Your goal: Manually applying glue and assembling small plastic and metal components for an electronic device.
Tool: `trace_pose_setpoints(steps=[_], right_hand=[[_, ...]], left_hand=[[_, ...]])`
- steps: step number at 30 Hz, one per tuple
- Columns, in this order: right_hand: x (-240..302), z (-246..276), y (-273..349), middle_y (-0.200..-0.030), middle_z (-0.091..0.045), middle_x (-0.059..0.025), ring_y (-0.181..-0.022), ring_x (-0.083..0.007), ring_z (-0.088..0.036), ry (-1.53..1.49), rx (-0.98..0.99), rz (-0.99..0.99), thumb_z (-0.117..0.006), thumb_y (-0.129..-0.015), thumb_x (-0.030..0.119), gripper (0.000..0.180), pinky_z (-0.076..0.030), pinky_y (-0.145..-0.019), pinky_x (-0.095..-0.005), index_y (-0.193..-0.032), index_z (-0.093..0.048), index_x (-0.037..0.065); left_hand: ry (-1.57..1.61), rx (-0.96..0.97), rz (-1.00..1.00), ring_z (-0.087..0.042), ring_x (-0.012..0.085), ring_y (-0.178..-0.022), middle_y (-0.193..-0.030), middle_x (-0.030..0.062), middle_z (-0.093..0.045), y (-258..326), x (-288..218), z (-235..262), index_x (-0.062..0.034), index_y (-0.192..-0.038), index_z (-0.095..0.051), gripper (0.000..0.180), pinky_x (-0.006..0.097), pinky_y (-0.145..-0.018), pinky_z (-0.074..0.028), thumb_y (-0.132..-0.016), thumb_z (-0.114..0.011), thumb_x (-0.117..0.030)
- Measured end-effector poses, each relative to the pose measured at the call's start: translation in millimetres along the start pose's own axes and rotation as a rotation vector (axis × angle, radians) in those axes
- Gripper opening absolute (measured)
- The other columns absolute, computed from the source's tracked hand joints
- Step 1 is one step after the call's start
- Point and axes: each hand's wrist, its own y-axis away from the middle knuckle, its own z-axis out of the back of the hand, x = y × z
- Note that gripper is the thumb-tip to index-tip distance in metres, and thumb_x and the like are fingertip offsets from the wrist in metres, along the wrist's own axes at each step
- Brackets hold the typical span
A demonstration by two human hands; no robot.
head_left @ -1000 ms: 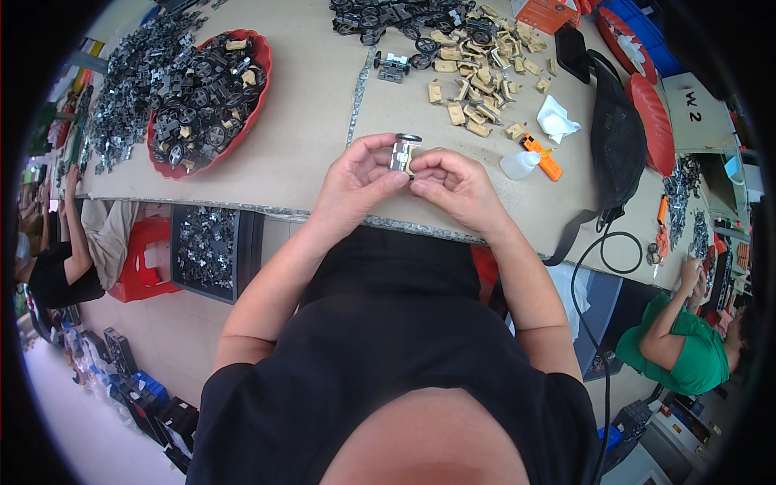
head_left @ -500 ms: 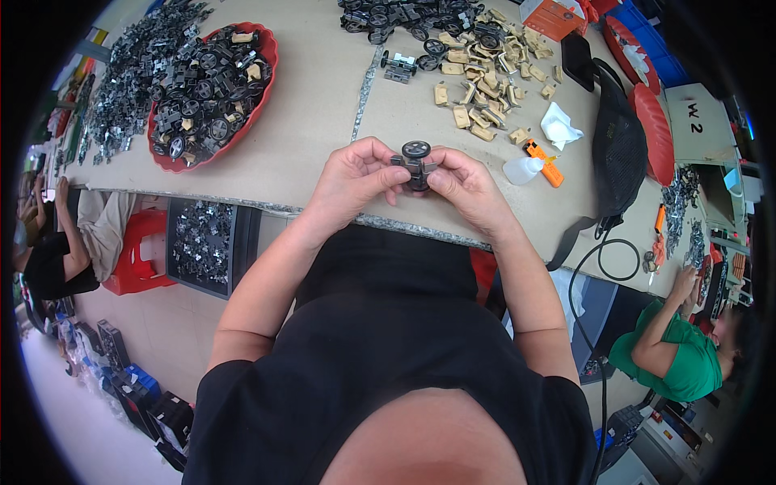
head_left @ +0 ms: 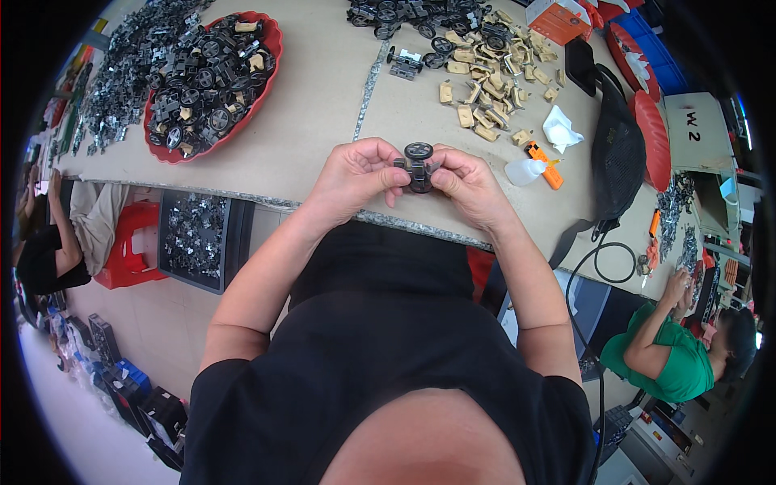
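Observation:
Between my two hands, just above the table's near edge, is a small dark wheeled assembly (head_left: 418,168) with a black spoked wheel on top. My left hand (head_left: 361,174) pinches its left side between thumb and fingers. On the other side, my right hand (head_left: 467,183) grips it the same way. A similar wheeled piece (head_left: 405,63) stands farther back, beside a spread of tan blocks (head_left: 483,90). To the right of my right hand lie a small white squeeze bottle (head_left: 525,170) and an orange tool (head_left: 546,166).
A red scalloped basin (head_left: 279,61) full of wheeled parts stands at the left, beside heaped metal parts (head_left: 133,73). Black wheeled parts (head_left: 408,14) lie at the back. A black bag (head_left: 619,153) and a cable (head_left: 575,295) are on the right. Co-workers sit at both sides.
Both hands keep their hold on the wheeled assembly, which has tilted slightly. The whole view has shifted a little. The co-worker at the right has leaned slightly.

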Motion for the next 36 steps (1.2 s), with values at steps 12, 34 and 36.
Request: trace_pose_setpoints(steps=[12, 34, 36], right_hand=[[7, -8, 1, -0.099, -0.055, -0.0098, -0.090, -0.0203, -0.057, 0.670, -0.214, 0.442, -0.071, -0.070, 0.003, 0.028, -0.047, -0.080, -0.0296, -0.095, -0.058, 0.000], [9, -6, 4, -0.093, -0.048, -0.0074, -0.084, -0.0230, -0.054, 0.837, -0.044, 0.280, -0.070, -0.069, 0.005, 0.026, -0.046, -0.071, -0.0324, -0.090, -0.054, 0.004], [9, -5, 3, -0.093, -0.048, -0.0075, -0.084, -0.0231, -0.054, 0.828, -0.051, 0.275, -0.070, -0.069, 0.006, 0.027, -0.046, -0.071, -0.0324, -0.090, -0.054, 0.004]], left_hand=[[-0.193, -0.110, -0.239, -0.060, 0.0128, -0.081, -0.092, 0.0071, -0.060, 1, 9, -12, 0.0012, -0.102, -0.055, 0.023, 0.024, -0.068, -0.051, -0.080, -0.062, 0.004], [-1.036, 0.217, -0.404, -0.059, 0.0256, -0.076, -0.082, 0.0086, -0.057, -9, -13, 4, -0.0037, -0.088, -0.056, 0.027, 0.033, -0.066, -0.048, -0.064, -0.069, -0.002], [-1.058, 0.225, -0.391, -0.058, 0.0238, -0.075, -0.082, 0.0083, -0.057, -11, -13, 5, -0.0031, -0.087, -0.056, 0.027, 0.032, -0.064, -0.048, -0.064, -0.069, -0.001]])
